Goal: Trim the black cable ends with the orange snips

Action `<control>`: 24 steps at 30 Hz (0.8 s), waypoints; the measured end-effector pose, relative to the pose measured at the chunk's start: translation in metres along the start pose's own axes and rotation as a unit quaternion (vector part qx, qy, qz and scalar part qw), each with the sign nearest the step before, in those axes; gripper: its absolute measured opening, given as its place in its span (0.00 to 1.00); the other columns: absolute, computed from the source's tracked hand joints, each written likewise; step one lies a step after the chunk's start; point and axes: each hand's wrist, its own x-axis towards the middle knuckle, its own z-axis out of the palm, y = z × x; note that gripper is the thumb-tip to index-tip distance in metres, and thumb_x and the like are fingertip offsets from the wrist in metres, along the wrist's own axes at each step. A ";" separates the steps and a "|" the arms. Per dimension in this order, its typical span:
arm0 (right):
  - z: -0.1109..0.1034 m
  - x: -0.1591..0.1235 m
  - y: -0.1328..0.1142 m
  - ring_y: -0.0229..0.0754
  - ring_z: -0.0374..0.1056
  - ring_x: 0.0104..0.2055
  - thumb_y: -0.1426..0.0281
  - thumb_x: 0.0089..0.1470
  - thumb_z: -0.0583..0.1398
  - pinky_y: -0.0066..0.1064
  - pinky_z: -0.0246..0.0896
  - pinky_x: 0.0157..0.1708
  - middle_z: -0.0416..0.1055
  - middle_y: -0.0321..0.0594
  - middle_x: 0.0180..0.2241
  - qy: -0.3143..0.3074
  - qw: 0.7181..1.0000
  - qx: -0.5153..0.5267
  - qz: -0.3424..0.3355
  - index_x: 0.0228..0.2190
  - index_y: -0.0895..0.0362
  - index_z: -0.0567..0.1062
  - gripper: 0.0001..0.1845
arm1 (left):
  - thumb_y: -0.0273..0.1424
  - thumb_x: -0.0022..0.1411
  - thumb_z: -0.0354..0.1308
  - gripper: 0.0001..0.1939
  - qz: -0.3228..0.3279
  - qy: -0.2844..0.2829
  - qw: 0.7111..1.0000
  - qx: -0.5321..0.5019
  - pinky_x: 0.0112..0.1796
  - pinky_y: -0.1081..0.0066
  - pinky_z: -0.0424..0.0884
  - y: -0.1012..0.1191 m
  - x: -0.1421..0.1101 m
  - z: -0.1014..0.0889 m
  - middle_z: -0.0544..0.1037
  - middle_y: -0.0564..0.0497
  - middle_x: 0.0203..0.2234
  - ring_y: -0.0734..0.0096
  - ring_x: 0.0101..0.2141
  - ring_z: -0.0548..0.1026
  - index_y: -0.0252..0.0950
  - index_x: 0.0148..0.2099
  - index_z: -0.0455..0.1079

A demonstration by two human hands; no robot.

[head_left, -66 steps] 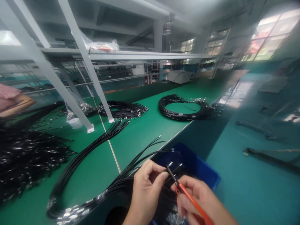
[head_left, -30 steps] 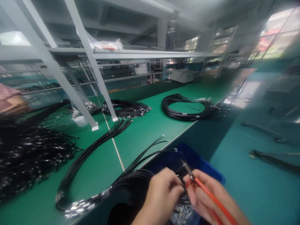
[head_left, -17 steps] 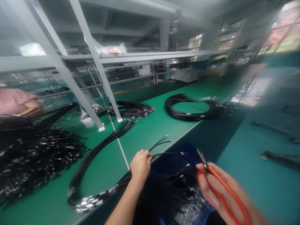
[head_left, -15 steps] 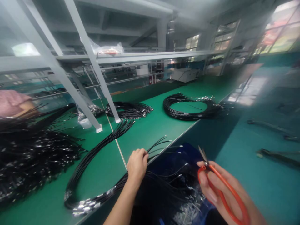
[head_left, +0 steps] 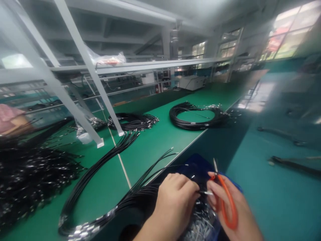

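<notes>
- Scissors [head_left: 226,191] with orange handles sit in the right hand [head_left: 241,208], its fingers wrapped about them, blades pointing up and away.
- The left hand [head_left: 175,197], fingers curled in, pinches a black cable [head_left: 201,191] whose pale tip points at the right fingertips; whether they touch it, I cannot tell.
- Under both hands stands a blue bin [head_left: 196,160] with whitish offcuts [head_left: 200,228] inside.
- A cable bundle [head_left: 86,174] curves across the green workbench [head_left: 149,145] toward the left hand.
- Farther along lie two black cable coils [head_left: 192,125].
- At far left, a pink-sleeved co-worker [head_left: 8,116] is behind a cable heap [head_left: 32,180].
</notes>
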 end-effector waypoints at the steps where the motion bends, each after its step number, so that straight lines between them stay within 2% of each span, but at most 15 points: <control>1: 0.003 -0.002 0.000 0.32 0.57 0.20 0.70 0.48 0.65 0.22 0.55 0.18 0.64 0.30 0.23 0.003 1.000 -0.010 -0.002 0.39 0.54 0.69 0.16 | 0.27 0.62 0.51 0.08 0.003 0.017 1.000 0.006 0.36 0.66 0.62 0.001 -0.003 0.001 0.75 0.47 0.29 0.64 0.33 0.70 0.37 0.35 0.72; 3: 0.011 -0.007 -0.001 0.32 0.57 0.18 0.68 0.46 0.67 0.23 0.54 0.17 0.65 0.30 0.22 0.003 0.999 -0.030 -0.011 0.38 0.55 0.69 0.17 | 0.27 0.60 0.54 0.07 -0.038 0.048 0.997 -0.040 0.34 0.68 0.62 0.000 -0.007 0.003 0.74 0.49 0.27 0.65 0.31 0.69 0.38 0.33 0.73; 5: 0.018 -0.012 -0.001 0.31 0.57 0.17 0.68 0.43 0.68 0.23 0.52 0.16 0.66 0.30 0.22 0.004 0.999 -0.044 -0.022 0.37 0.55 0.69 0.20 | 0.28 0.58 0.57 0.05 -0.123 0.054 0.978 -0.157 0.29 0.71 0.62 -0.004 -0.010 0.005 0.71 0.51 0.24 0.68 0.27 0.68 0.38 0.31 0.74; 8: 0.027 -0.019 0.000 0.31 0.59 0.16 0.68 0.40 0.69 0.23 0.54 0.16 0.69 0.32 0.25 0.013 0.997 -0.053 -0.046 0.38 0.54 0.69 0.22 | 0.31 0.54 0.61 0.05 -0.231 0.027 0.904 -0.358 0.25 0.75 0.60 -0.011 -0.015 0.009 0.70 0.53 0.21 0.73 0.23 0.65 0.36 0.28 0.73; 10: 0.032 -0.021 0.001 0.33 0.62 0.18 0.68 0.41 0.69 0.25 0.58 0.18 0.71 0.34 0.27 0.011 0.997 -0.045 -0.063 0.39 0.54 0.69 0.22 | 0.33 0.52 0.63 0.07 -0.266 0.016 0.864 -0.426 0.23 0.77 0.58 -0.014 -0.020 0.014 0.70 0.55 0.19 0.76 0.20 0.63 0.35 0.28 0.73; 12: 0.035 -0.022 0.002 0.34 0.63 0.19 0.69 0.41 0.68 0.25 0.59 0.19 0.72 0.35 0.28 0.002 0.998 -0.025 -0.061 0.39 0.54 0.69 0.22 | 0.34 0.51 0.63 0.08 -0.279 0.019 0.850 -0.445 0.22 0.77 0.56 -0.017 -0.024 0.018 0.69 0.56 0.17 0.79 0.18 0.60 0.34 0.28 0.73; 14: 0.037 -0.022 0.003 0.34 0.63 0.20 0.71 0.41 0.68 0.25 0.60 0.20 0.72 0.35 0.28 -0.004 0.999 -0.005 -0.047 0.39 0.54 0.69 0.22 | 0.34 0.51 0.64 0.08 -0.278 0.025 0.849 -0.449 0.21 0.78 0.56 -0.017 -0.027 0.021 0.69 0.57 0.16 0.80 0.18 0.59 0.34 0.27 0.73; 21: 0.040 -0.022 0.004 0.32 0.62 0.20 0.71 0.44 0.67 0.24 0.59 0.21 0.69 0.31 0.26 -0.011 0.999 0.004 -0.035 0.38 0.54 0.68 0.19 | 0.31 0.53 0.63 0.07 -0.262 0.016 0.830 -0.492 0.26 0.77 0.61 -0.011 -0.027 0.022 0.75 0.53 0.21 0.76 0.23 0.68 0.33 0.26 0.71; 24: 0.041 -0.024 0.004 0.33 0.64 0.22 0.73 0.43 0.67 0.24 0.60 0.23 0.68 0.30 0.25 -0.008 1.000 0.014 -0.026 0.37 0.54 0.67 0.19 | 0.31 0.54 0.62 0.07 -0.261 0.013 0.823 -0.505 0.25 0.78 0.60 -0.011 -0.028 0.023 0.75 0.54 0.21 0.77 0.23 0.67 0.33 0.27 0.69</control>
